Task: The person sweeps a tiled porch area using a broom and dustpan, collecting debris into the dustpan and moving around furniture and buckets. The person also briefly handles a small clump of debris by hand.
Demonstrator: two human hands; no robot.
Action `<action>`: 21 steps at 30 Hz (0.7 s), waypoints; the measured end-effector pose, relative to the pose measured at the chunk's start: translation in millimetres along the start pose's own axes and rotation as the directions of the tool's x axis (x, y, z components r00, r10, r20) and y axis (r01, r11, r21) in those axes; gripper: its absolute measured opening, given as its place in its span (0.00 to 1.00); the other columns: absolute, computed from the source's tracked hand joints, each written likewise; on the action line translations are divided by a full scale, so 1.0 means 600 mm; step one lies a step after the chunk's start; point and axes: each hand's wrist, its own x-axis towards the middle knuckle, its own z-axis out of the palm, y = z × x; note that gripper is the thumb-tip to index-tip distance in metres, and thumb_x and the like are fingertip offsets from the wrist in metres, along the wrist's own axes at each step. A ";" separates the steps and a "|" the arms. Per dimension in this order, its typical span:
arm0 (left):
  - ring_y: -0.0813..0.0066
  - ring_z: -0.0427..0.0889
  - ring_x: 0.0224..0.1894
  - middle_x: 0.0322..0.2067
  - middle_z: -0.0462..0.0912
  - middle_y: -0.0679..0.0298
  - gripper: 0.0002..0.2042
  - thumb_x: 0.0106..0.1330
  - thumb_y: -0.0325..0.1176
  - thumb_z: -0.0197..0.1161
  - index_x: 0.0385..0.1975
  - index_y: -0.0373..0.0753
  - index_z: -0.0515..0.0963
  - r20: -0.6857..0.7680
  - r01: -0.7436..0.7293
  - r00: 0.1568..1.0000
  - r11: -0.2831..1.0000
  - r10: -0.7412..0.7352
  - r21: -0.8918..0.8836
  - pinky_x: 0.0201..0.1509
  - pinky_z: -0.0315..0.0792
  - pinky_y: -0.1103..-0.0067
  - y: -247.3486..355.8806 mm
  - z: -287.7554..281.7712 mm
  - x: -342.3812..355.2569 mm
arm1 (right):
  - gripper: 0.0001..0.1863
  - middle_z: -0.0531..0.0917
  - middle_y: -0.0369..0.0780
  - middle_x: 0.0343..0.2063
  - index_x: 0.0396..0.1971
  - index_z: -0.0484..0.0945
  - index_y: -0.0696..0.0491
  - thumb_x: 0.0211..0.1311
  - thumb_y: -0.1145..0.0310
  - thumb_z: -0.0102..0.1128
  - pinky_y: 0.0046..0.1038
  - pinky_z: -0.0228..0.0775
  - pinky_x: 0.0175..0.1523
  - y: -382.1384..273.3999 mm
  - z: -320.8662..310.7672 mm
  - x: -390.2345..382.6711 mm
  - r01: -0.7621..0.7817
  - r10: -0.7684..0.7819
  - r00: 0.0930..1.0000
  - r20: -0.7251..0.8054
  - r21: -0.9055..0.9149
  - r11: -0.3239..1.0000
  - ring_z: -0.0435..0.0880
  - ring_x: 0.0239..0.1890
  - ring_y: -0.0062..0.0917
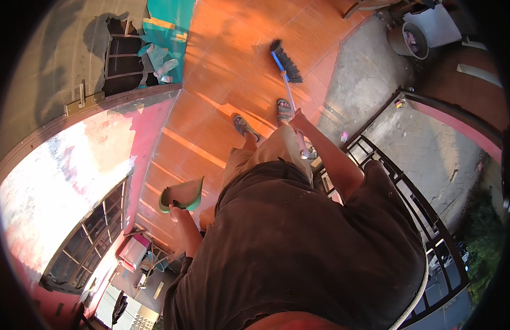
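A broom (288, 88) with a blue head and dark bristles reaches out over the orange tiled floor ahead of my feet. My right hand (300, 122) is closed around its pale handle, and the handle's end sticks out below the hand. Off to my left, my left hand (177, 210) grips a green dustpan (182, 193) by its near end. The pan is held beside my body, above the tiles. Whether anything lies in it, I cannot tell. My sandaled feet stand between the two tools, nearer the broom.
A pink and white wall (95, 137) with a barred window runs along the left. Plastic bags (158, 59) sit by a teal surface at the upper left. On the right are a concrete strip (356, 69), a dark metal railing (409, 184) and a bucket (410, 41).
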 end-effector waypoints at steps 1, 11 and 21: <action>0.54 0.84 0.39 0.42 0.80 0.47 0.15 0.65 0.30 0.63 0.43 0.21 0.73 0.021 0.043 0.999 0.999 -0.044 0.031 0.42 0.84 0.58 -0.015 0.036 -0.062 | 0.25 0.79 0.48 0.21 0.46 0.59 0.56 0.50 0.75 0.62 0.36 0.70 0.16 -0.016 0.012 -0.004 -0.001 -0.005 0.997 0.071 0.095 0.996 0.80 0.16 0.35; 0.62 0.83 0.38 0.42 0.81 0.54 0.12 0.65 0.30 0.63 0.43 0.28 0.76 0.151 -0.127 0.980 0.991 0.132 -0.047 0.39 0.82 0.65 -0.008 0.068 -0.006 | 0.22 0.74 0.38 0.16 0.49 0.64 0.54 0.57 0.73 0.63 0.26 0.59 0.13 -0.139 -0.004 -0.085 -0.073 -0.124 0.845 0.519 0.343 0.937 0.69 0.10 0.20; 0.67 0.82 0.38 0.41 0.81 0.56 0.10 0.63 0.28 0.65 0.41 0.32 0.75 0.225 -0.145 0.962 0.987 0.158 -0.072 0.42 0.81 0.68 -0.042 0.062 0.080 | 0.22 0.70 0.36 0.16 0.52 0.61 0.49 0.60 0.72 0.57 0.26 0.61 0.14 0.005 -0.249 -0.199 -0.092 0.112 0.994 -0.014 0.483 0.871 0.67 0.11 0.18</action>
